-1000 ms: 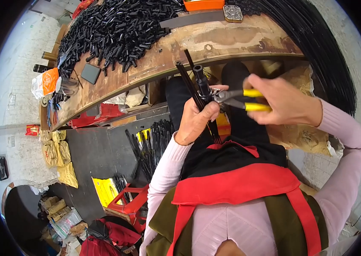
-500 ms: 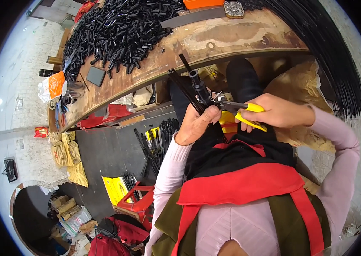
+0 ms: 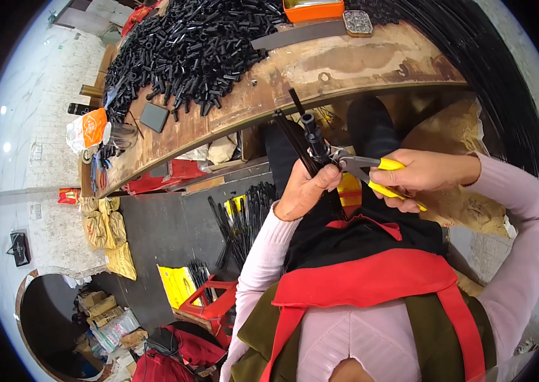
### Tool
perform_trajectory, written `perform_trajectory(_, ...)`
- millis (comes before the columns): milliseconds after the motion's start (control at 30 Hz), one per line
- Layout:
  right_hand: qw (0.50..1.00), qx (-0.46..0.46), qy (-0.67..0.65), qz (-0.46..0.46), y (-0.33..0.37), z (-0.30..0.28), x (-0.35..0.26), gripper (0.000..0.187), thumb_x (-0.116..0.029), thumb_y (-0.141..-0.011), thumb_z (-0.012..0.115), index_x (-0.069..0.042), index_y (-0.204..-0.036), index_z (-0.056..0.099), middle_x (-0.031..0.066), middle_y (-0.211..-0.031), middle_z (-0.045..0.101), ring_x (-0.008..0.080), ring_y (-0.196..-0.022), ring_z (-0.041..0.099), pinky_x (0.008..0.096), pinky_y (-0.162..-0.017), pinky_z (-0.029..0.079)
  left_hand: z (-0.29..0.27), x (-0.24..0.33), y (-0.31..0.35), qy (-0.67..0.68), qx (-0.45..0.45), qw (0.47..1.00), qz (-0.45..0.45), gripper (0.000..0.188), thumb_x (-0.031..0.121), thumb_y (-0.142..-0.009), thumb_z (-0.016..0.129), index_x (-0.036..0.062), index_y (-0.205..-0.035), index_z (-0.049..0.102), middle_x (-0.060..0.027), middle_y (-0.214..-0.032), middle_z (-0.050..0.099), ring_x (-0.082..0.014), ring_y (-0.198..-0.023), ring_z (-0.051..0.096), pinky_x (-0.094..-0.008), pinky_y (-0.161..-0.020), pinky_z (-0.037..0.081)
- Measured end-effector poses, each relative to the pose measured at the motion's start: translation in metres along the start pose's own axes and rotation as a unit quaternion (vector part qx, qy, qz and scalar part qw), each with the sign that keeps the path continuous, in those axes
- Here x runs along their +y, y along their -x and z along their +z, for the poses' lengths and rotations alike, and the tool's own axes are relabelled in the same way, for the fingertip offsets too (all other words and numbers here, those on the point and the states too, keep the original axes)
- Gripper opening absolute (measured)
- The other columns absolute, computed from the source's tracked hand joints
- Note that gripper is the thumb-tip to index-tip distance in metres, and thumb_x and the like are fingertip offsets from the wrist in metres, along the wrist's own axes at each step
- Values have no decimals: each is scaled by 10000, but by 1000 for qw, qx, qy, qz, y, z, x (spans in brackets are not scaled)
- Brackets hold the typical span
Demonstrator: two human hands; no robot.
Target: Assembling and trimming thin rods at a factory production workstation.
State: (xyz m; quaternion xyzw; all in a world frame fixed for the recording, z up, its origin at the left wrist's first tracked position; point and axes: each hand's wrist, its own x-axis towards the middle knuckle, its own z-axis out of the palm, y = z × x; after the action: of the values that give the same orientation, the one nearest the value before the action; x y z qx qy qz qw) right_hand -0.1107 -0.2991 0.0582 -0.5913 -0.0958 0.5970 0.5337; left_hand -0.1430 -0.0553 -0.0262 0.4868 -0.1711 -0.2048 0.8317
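Note:
Wrapped round several thin black rods and a short black tubular fitting, my left hand is closed in front of the table edge. The fitting points up and away, and the rods stick out beside it. My right hand grips yellow-handled pliers. The metal jaws touch or nearly touch the base of the fitting, beside my left fingertips; what lies between them is too small to make out.
The wooden table curves across the top, bearing a heap of black tubular pieces, an orange box and a small tin. Long black rods hang off its right end. A red stool stands lower left.
The whole view has shifted slightly, moving things right and down. The handles of the pliers are spread somewhat wider, with the jaws still by my left fingertips.

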Motion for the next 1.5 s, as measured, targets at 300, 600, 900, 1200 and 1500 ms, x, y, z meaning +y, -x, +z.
perform_trajectory(300, 987, 147, 24, -53, -14, 27, 21, 255, -305, -1013, 524, -63, -943, 491, 14, -668, 493, 65, -477, 426, 235, -421, 351, 3, 1, 0, -18, 38, 999, 27, 260, 270, -994, 580, 16, -1011, 528, 24, -741, 469, -71, -643, 408, -228, -575, 341)
perform_trajectory(600, 931, 133, 313, 133, 30, 20, -92, 388, -401, -996, 507, -16, -947, 527, 53, -653, 563, 142, -515, 570, 282, -444, 458, 16, -1, -3, -90, 100, 991, 25, 179, 203, -1002, 566, 30, -967, 538, 51, -700, 462, -42, -607, 391, -206, -533, 315)
perform_trajectory(900, 868, 157, 448, -142, -13, 4, -32, 409, -331, -1000, 520, 13, -1216, 557, 146, -817, 642, 243, -699, 644, 366, -635, 506, 1, -3, 0, -91, 149, 984, 44, 187, 222, -1007, 553, 39, -1016, 511, 54, -700, 431, -43, -605, 385, -202, -523, 308)
perform_trajectory(1200, 743, 349, 517, -242, -13, 10, 9, 614, 7, -828, 591, -115, -1418, 466, 152, -1114, 536, 328, -1051, 524, 402, -933, 430, 0, -1, 4, -38, 125, 990, 50, 236, 250, -989, 578, 74, -1019, 424, 13, -713, 413, -81, -589, 379, -224, -524, 311)
perform_trajectory(1500, 617, 428, 600, -276, -18, 0, 18, 765, 89, -741, 589, -156, -1448, 432, 195, -1252, 470, 377, -1203, 480, 462, -1043, 404, 14, -1, -3, -37, 123, 991, 31, 201, 173, -987, 582, 37, -864, 499, 26, -680, 457, -57, -580, 393, -214, -524, 319)
